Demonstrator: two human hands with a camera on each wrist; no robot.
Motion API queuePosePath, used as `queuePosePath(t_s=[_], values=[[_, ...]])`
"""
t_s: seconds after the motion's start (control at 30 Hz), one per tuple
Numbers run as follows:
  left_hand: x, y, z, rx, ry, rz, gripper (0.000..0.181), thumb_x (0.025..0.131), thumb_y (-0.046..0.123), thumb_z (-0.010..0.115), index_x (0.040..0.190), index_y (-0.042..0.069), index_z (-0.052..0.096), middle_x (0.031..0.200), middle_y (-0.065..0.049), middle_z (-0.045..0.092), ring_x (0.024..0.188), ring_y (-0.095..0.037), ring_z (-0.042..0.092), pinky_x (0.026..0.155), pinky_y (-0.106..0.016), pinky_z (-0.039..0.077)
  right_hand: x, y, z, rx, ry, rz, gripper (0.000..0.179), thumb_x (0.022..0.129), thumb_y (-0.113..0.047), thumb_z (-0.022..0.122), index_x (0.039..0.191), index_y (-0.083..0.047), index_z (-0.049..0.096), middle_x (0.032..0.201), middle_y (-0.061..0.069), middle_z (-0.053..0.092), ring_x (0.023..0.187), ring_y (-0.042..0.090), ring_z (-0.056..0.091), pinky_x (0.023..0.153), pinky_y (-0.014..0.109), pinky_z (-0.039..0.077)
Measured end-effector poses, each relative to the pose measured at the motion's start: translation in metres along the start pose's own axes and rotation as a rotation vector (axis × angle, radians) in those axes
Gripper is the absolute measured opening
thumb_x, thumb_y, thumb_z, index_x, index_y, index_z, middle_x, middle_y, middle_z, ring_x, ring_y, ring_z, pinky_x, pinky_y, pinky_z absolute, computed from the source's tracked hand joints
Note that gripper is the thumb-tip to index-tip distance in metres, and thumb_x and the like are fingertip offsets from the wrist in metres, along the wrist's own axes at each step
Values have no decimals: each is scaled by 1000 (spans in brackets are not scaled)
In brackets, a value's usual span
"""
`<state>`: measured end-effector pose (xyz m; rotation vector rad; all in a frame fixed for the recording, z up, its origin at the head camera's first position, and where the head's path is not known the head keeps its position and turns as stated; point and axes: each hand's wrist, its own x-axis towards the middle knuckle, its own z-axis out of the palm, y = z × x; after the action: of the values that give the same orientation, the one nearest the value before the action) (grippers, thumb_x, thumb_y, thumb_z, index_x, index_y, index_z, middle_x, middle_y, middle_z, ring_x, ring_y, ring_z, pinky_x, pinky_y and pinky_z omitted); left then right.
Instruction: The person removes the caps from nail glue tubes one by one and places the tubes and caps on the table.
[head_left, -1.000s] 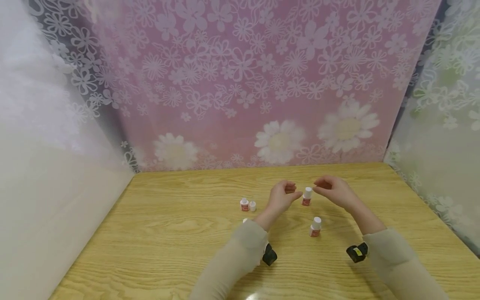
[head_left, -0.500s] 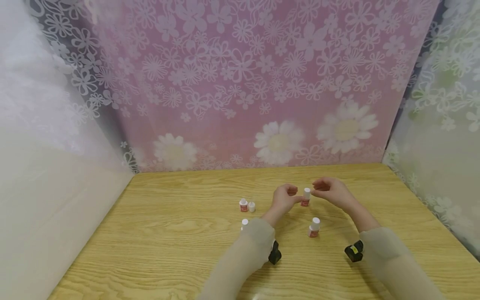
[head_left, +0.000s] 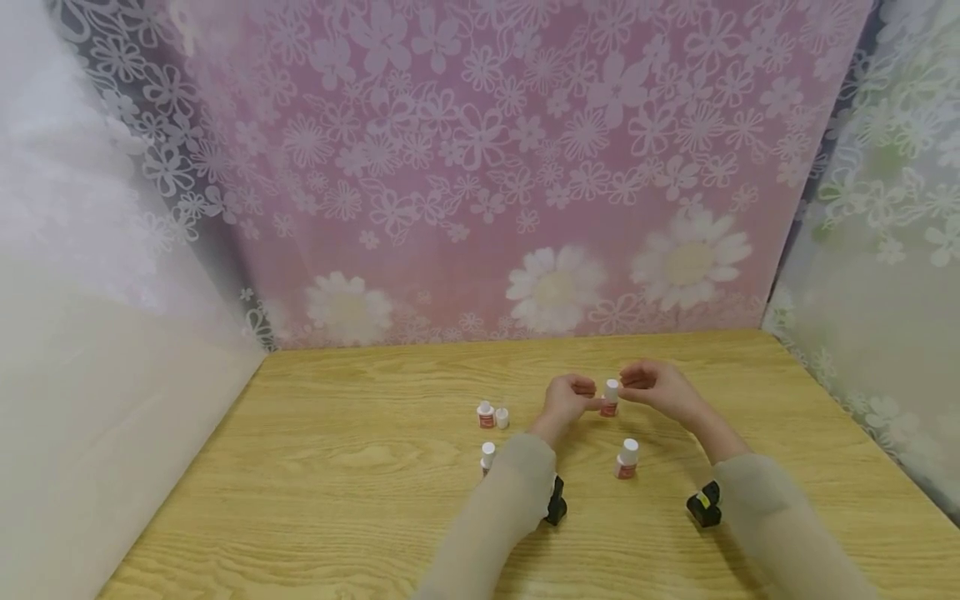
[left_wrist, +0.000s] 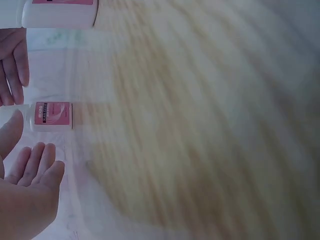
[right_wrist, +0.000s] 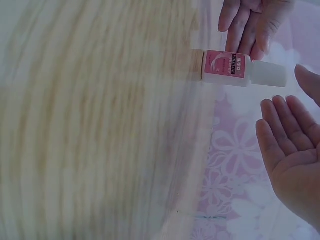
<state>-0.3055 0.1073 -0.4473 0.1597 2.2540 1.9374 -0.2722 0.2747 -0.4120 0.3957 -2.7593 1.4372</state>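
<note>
A small white nail glue bottle (head_left: 610, 408) with a pink-red label and white cap stands upright on the table between my two hands. My left hand (head_left: 567, 402) is at its left, fingers loosely bent and the thumb tip right at the bottle's side. On the other side my right hand (head_left: 660, 388) has its thumb and fingers beside the cap. In the right wrist view the right hand (right_wrist: 295, 150) shows spread, relaxed fingers, apart from the capped bottle (right_wrist: 227, 68). The left wrist view has the left palm (left_wrist: 30, 190) turned up below the bottle (left_wrist: 52, 116).
Nearer stands another capped bottle (head_left: 627, 460). To the left are an uncapped bottle (head_left: 486, 416) with a loose white cap (head_left: 502, 418) beside it, and a further bottle (head_left: 488, 454) partly behind the left sleeve. A flowered curtain (head_left: 450, 208) borders the wooden table (head_left: 337, 500).
My left hand has moved right, bringing its thumb to the bottle. The right hand has come slightly left and lower. The bottle behind the left sleeve shows more now.
</note>
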Motion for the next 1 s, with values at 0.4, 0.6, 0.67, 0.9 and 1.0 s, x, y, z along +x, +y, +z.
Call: queuePosePath(t_s=[0.4, 0.6, 0.67, 0.9, 1.0], values=[[1, 0, 4, 18, -77, 35, 26, 66, -7, 73, 89, -3, 64, 80, -8, 65, 74, -15, 61, 65, -25, 48, 3, 4, 8, 40, -38, 13, 41, 83, -20, 64, 112, 6, 51, 105, 20, 57, 94, 31, 55, 75, 39, 46], [2, 2, 10, -21, -90, 12, 25, 65, -14, 70, 87, -4, 64, 74, -9, 65, 67, -17, 62, 60, -27, 49, 6, 3, 12, 26, -23, 12, 43, 82, -20, 65, 111, 8, 51, 103, 19, 57, 93, 31, 55, 74, 38, 46], [2, 1, 11, 0, -77, 5, 23, 64, -13, 71, 84, -2, 65, 72, -7, 64, 65, -15, 61, 60, -27, 49, 7, 4, 13, 20, -19, 14, 42, 82, -20, 65, 110, 8, 52, 102, 19, 57, 93, 31, 55, 74, 38, 46], [3, 1, 14, 75, -61, -24, 18, 64, -7, 74, 76, 4, 66, 65, -1, 62, 60, -10, 56, 58, -25, 46, 7, 4, 17, 16, 24, 42, 35, 80, -21, 67, 102, 4, 55, 96, 15, 59, 90, 27, 56, 72, 36, 46], [3, 1, 14, 140, -45, -7, 18, 62, -3, 77, 74, 5, 67, 63, 1, 61, 58, -7, 53, 55, -22, 43, 8, 4, 18, 0, 47, 45, 34, 79, -22, 68, 98, 2, 55, 94, 13, 60, 87, 25, 56, 70, 35, 45]])
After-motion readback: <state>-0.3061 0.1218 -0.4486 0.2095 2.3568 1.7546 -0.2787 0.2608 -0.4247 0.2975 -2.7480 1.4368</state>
